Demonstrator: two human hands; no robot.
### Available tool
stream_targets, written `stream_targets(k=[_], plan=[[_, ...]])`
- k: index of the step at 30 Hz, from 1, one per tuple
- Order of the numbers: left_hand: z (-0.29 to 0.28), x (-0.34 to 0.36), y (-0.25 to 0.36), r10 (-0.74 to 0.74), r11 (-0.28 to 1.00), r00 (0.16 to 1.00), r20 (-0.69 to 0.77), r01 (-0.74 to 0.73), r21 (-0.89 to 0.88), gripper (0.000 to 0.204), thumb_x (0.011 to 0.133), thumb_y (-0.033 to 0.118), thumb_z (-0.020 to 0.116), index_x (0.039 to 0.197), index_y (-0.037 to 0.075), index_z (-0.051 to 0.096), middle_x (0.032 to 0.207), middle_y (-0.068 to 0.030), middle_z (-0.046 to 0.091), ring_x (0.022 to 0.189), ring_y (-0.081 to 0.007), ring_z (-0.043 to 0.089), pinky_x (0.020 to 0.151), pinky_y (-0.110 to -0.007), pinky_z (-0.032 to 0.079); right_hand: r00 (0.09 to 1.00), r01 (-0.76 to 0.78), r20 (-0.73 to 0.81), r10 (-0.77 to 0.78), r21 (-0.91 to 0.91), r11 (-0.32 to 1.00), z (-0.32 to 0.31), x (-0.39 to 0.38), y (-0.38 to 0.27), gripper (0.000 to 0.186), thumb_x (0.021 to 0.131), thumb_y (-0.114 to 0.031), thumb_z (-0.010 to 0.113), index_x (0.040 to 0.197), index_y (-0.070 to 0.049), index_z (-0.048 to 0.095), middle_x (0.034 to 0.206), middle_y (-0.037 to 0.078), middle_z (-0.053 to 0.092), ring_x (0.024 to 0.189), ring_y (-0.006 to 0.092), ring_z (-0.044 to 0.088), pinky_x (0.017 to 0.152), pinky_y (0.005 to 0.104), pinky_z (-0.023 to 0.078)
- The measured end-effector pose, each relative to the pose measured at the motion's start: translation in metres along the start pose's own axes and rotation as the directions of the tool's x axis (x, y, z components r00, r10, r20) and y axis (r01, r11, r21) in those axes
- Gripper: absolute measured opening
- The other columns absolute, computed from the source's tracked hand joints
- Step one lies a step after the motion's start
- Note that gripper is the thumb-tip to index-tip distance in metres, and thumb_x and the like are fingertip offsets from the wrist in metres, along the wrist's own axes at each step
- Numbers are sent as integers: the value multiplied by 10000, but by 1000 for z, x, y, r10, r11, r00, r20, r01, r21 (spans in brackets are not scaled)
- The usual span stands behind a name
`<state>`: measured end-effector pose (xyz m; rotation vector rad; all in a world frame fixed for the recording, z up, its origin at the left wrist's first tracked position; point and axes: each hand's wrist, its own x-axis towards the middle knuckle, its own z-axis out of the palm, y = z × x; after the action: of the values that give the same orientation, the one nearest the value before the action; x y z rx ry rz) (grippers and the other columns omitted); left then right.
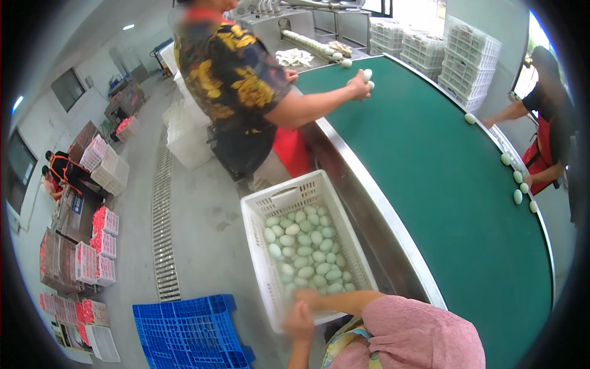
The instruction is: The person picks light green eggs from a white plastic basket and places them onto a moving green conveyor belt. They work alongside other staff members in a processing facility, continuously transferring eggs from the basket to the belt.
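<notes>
A white plastic crate (253, 237) with slotted walls stands beside the conveyor, holding many pale green eggs (305, 241). Over its near end my two hands come close together. My right hand (309, 299) reaches in from a pink sleeve (418, 332) at the lower right. Next to it, at the crate's near left corner, my left hand (298, 321) is raised. Motion smears the fingers of both, and no egg shows clearly in either one.
A green conveyor belt (424, 178) with a metal rim runs along the right. A co-worker's hand (357, 87) holds eggs over it; another person (544, 129) stands at its far side beside several eggs (518, 177). A blue pallet (190, 332) lies left; white crates (470, 61) are stacked behind.
</notes>
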<state>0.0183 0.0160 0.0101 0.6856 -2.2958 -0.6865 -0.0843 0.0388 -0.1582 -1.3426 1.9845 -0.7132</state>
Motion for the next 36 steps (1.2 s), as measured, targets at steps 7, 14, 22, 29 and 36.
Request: stream_targets(k=[7,14,22,29,36], plan=[[4,-2,6,-87,996,990,110,85,25,133,923,166,601,940,48,660,777,-140,660,656,-310,628,582,-388,483,988,-75,141,58,111,991,-102,-44,-55,341,820,-342,618,1027,-78,678,946,166,701,883,360,670,739,472,518],[5,-5,-9,-284,958,935,212,286,22,272,970,225,515,1076,9,641,936,-180,661,864,-316,645,680,-386,494,970,107,-240,-43,259,960,-247,-173,-86,280,889,-211,610,1117,-50,637,1029,158,654,937,323,632,827,418,500],[-21,10,-19,-120,992,944,308,104,69,309,953,185,603,1174,-31,587,985,-214,647,852,-307,636,766,-377,523,86,-99,-936,341,333,938,-363,-410,0,325,812,-182,773,1090,-70,648,958,79,617,806,168,615,705,316,524],[35,96,177,32,972,875,482,85,-218,396,1008,214,497,1317,-31,462,1196,-188,547,1107,-277,525,971,-380,406,-709,-499,-681,184,668,552,-399,-688,151,745,755,-406,797,1329,-45,489,1303,160,467,1196,313,498,1006,415,426],[120,135,261,414,896,797,440,-270,-353,488,1005,261,439,1372,-53,368,1316,-216,458,1213,-329,462,1048,-433,359,-880,-382,-427,207,896,224,-433,-864,268,1130,628,-745,728,1498,-145,328,1484,345,253,1384,463,291,1111,518,303]])
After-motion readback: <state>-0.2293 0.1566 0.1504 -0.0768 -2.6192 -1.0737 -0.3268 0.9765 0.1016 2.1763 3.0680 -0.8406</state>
